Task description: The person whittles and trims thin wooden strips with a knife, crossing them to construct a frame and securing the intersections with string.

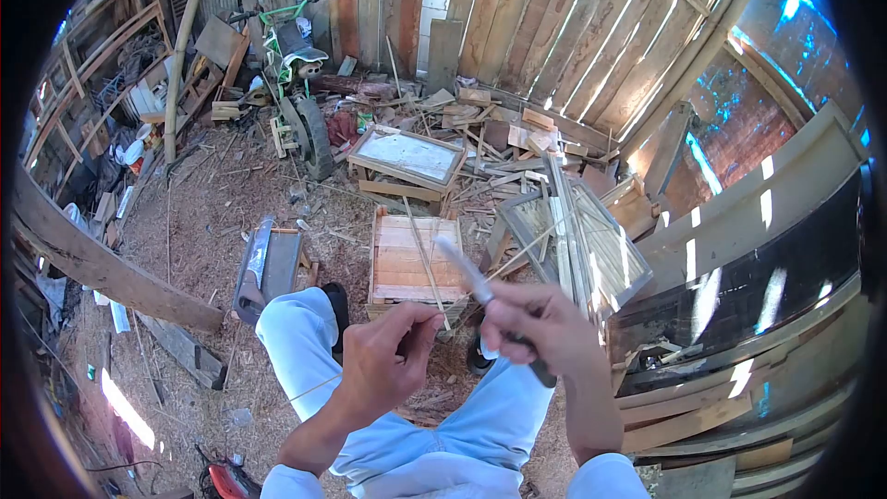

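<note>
My right hand (pixel 531 323) is wrapped round the dark handle of a knife (pixel 465 270), whose blurred blade points up and to the left. To its left, my left hand (pixel 388 356) is closed in a pinch over my knees. A thin strip (pixel 314 388) passes at its lower left, and a long thin wooden stick (pixel 422 254) ends near its fingertips; which of them it grips is too small to tell. Beyond the hands sits a wooden crate (pixel 416 254) with light slats.
A saw (pixel 259 263) lies on a small bench at the left. Long strips (pixel 565 231) lean over a slatted frame (pixel 605 249) at the right. Farther back are a framed panel (pixel 407 155), scrap wood (pixel 504 129) and a green bike (pixel 300 65). A red tool (pixel 226 479) lies bottom left.
</note>
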{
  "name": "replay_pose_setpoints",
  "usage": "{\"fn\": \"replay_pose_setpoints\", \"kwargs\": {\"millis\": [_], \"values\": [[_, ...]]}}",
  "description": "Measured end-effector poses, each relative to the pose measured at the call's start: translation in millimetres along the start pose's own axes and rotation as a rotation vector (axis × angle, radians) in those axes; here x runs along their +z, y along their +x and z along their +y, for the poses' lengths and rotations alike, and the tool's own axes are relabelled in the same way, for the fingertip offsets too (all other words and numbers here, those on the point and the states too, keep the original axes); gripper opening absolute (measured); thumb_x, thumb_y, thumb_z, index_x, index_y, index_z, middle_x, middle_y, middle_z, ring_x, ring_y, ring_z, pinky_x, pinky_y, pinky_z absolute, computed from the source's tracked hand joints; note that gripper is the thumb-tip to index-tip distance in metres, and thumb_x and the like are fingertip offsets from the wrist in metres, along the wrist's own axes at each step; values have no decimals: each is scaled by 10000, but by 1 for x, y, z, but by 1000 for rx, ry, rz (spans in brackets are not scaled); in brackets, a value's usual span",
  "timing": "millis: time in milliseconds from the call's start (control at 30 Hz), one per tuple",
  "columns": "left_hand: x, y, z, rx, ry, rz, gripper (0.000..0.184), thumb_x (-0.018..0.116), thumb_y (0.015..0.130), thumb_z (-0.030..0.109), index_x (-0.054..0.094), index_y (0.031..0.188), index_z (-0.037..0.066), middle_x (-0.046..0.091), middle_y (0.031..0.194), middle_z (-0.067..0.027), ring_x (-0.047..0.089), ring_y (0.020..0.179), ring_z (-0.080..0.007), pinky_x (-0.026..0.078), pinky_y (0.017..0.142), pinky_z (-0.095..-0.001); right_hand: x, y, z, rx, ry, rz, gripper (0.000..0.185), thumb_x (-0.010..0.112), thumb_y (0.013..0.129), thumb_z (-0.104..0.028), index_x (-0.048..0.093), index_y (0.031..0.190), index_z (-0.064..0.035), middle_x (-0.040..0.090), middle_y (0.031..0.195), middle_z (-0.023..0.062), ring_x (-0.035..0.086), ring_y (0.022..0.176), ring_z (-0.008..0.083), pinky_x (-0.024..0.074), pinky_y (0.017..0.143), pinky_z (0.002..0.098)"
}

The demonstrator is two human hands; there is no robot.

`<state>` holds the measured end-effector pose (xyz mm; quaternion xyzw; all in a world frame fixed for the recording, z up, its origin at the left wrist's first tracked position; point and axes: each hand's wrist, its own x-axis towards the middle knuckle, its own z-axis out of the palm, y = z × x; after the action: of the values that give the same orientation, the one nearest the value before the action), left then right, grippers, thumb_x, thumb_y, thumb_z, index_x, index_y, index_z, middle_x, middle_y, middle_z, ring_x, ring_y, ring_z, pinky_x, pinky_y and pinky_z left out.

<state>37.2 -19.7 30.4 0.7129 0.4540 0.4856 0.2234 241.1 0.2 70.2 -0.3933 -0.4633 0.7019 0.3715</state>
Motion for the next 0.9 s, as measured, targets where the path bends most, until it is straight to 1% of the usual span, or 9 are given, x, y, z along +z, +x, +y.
{"fn": "replay_pose_setpoints", "kwargs": {"millis": [100, 167, 400, 433, 467, 567, 633, 733, 900], "values": [[-1, -1, 1, -23, -1, -7, 77, 667, 837, 28, 604, 879, 33, 616, 671, -79, 575, 476, -156, 421, 437, -284, 1, 1, 4, 53, -4, -74, 358, 535, 961, -166, 531, 1273, 9, 555, 690, 47, 395, 453, 44, 270, 387, 174], [-3, -4, 0, -31, 4, -14, 74, 665, 838, 27, 602, 876, 34, 615, 671, -78, 579, 478, -165, 425, 441, -287, -19, 4, -8, -33, 33, 115, 377, 524, 968, -178, 505, 1300, 0, 542, 682, 34, 393, 450, 40, 272, 388, 171], [-1, -3, -1, -19, 32, -13, 78, 666, 832, 21, 608, 879, 41, 616, 671, -74, 579, 482, -169, 426, 442, -282, -9, 3, 5, 46, 2, 7, 382, 553, 950, -171, 518, 1291, -3, 521, 651, 14, 383, 440, 36, 259, 379, 182], [-1, -3, -1, -8, 26, 1, 64, 663, 835, 10, 609, 866, 25, 612, 646, -70, 555, 484, -129, 405, 446, -261, -9, 4, 7, 55, 21, -6, 381, 557, 949, -173, 521, 1288, -3, 517, 646, 14, 383, 440, 36, 256, 376, 184], [-1, -3, -1, 1, 21, 16, 53, 660, 839, 0, 610, 853, 10, 607, 622, -66, 530, 487, -90, 384, 449, -239, -17, 3, -2, 49, -40, 125, 379, 557, 950, -177, 524, 1285, -2, 517, 647, 14, 384, 438, 35, 256, 371, 184], [-7, -5, -3, -5, 43, -7, 50, 657, 841, -1, 610, 853, 8, 606, 623, -67, 529, 490, -87, 385, 450, -239, -42, 1, -17, -56, 169, 111, 308, 543, 961, -183, 568, 1223, -24, 575, 715, 27, 433, 488, 36, 299, 383, 167], [-7, -5, -5, -21, 36, 1, 47, 655, 844, 0, 610, 854, 7, 606, 623, -64, 529, 493, -85, 386, 452, -238, -37, -1, -13, -60, 175, 97, 327, 537, 962, -172, 542, 1245, -11, 579, 723, 41, 433, 487, 45, 301, 389, 172], [2, -1, -7, -26, -2, 15, 42, 651, 850, 3, 610, 855, 5, 601, 619, -57, 526, 498, -80, 384, 454, -235, -7, -2, 2, 90, 99, -19, 317, 547, 956, -160, 546, 1225, 7, 583, 746, 51, 427, 493, 56, 301, 396, 191], [-3, -4, -8, -15, -22, 9, 39, 648, 856, 8, 609, 854, 1, 598, 616, -51, 524, 507, -73, 382, 460, -229, -36, 0, -5, 32, 164, 29, 340, 544, 957, -161, 528, 1263, -13, 570, 738, 45, 431, 495, 50, 303, 388, 184]]}}
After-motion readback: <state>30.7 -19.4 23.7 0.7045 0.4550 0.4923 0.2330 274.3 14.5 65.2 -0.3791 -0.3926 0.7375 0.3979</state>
